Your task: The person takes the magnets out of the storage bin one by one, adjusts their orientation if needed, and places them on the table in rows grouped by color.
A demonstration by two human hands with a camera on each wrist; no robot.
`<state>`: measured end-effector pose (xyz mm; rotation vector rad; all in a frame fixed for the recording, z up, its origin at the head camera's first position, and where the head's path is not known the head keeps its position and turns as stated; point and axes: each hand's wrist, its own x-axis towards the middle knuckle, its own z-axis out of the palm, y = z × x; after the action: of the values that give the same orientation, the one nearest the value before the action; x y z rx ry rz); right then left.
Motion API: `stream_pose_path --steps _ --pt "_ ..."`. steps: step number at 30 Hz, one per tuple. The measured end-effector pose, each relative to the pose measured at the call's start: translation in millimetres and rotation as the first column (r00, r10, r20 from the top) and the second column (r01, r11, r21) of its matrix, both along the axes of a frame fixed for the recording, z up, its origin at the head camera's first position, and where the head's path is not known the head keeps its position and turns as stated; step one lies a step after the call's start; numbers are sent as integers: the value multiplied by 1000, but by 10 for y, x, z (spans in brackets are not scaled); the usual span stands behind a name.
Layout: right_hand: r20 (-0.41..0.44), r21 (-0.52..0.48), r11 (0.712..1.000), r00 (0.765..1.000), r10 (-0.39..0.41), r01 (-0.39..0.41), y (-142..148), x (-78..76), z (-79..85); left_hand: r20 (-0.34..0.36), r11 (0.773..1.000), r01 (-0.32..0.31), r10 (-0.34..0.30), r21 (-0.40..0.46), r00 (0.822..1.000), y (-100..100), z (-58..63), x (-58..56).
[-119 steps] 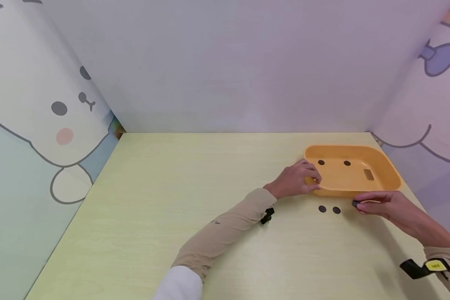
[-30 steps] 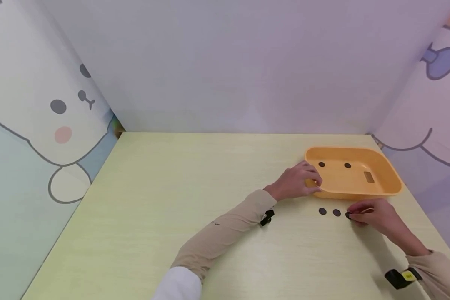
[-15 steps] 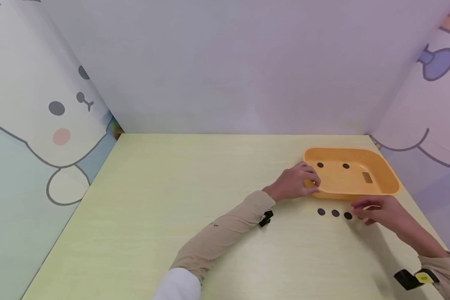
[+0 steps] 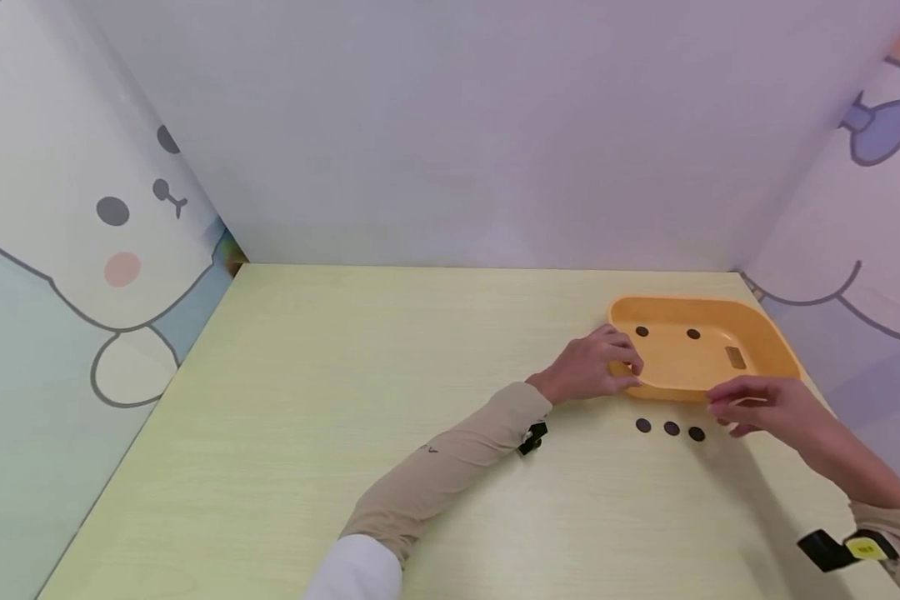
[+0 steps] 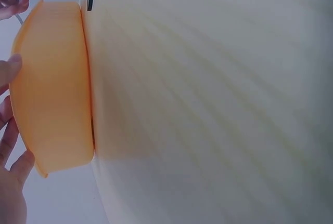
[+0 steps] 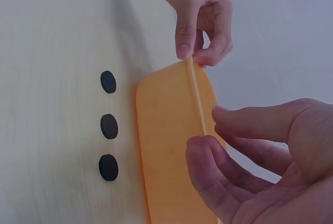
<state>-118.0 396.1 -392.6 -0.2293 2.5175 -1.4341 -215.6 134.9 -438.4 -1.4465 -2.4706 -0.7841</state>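
My left hand (image 4: 592, 365) grips the left rim of a yellow-orange plastic tray (image 4: 720, 390), with the thumb and fingers on opposite sides of that rim. On the table in front of the tray lie three black round discs (image 6: 109, 126) in a row, apart from each other. Two more dark discs (image 4: 693, 334) lie inside on the tray's floor. My right hand (image 4: 776, 412) hovers by the tray's front rim, right of the row. Its fingers are loosely bent, with a gap to the thumb and nothing between them; whether it touches the rim I cannot tell.
A pale wooden table (image 4: 330, 400) carries everything. A plain wall (image 4: 450, 133) rises behind it, and cartoon-printed panels (image 4: 37, 183) stand at both sides. A brown rectangular patch (image 4: 735, 357) shows on the tray's floor.
The disc that my right hand was pinching now lies at the right end of the row, released. That hand has risen away toward the tray's front rim. My left hand has stayed put.
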Motion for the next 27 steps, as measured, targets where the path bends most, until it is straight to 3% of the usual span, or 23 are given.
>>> stream_pose_path --steps 13,20,27 --pt "2 5 1000 1000 -21 21 11 -127 154 -13 1000 1 -1 15 1000 -20 7 -10" --pt "24 55 996 997 -75 73 45 -215 160 3 999 12 -12 35 1000 -15 10 -9" --pt "31 12 996 995 -91 91 30 -299 143 11 1000 -11 11 -4 1000 -16 8 3"
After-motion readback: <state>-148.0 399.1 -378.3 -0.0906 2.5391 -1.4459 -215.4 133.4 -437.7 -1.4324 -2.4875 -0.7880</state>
